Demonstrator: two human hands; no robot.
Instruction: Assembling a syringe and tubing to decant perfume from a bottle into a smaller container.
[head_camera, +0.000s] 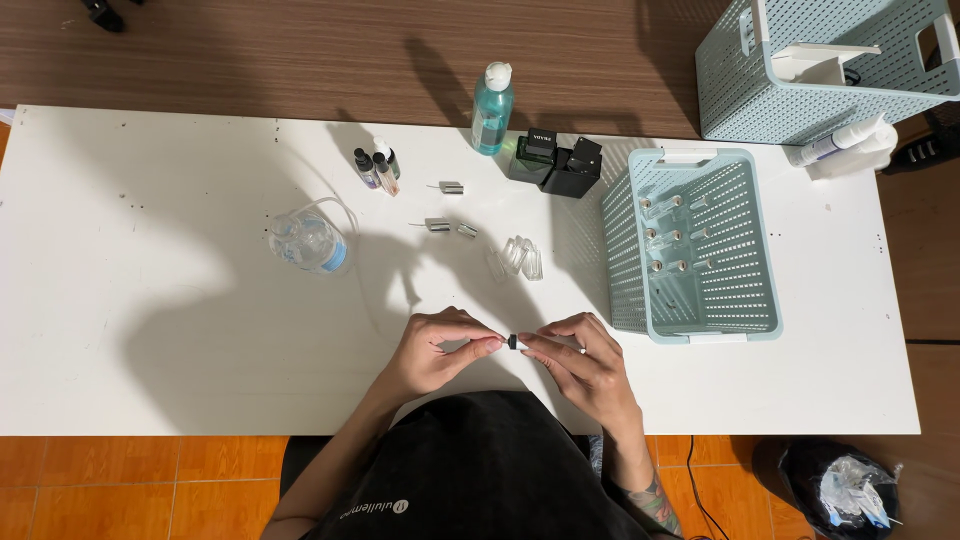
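Observation:
My left hand (438, 350) and my right hand (580, 365) meet over the near edge of the white table (150, 330). Between their fingertips I pinch a tiny vial with a small black cap (513, 342); the left fingers touch the cap end, and the right fingers hold the clear body, mostly hidden. Several empty clear vials (518, 258) lie just beyond my hands. Small silver spray tops (437, 224) and another one (451, 187) lie farther back.
A pale green perforated basket (700, 245) with several small vials inside stands at the right. A second basket (830, 70) sits at the back right. A teal pump bottle (492, 108), two dark boxes (556, 163), three dropper bottles (376, 168) and a clear plastic bottle (310, 241) are behind.

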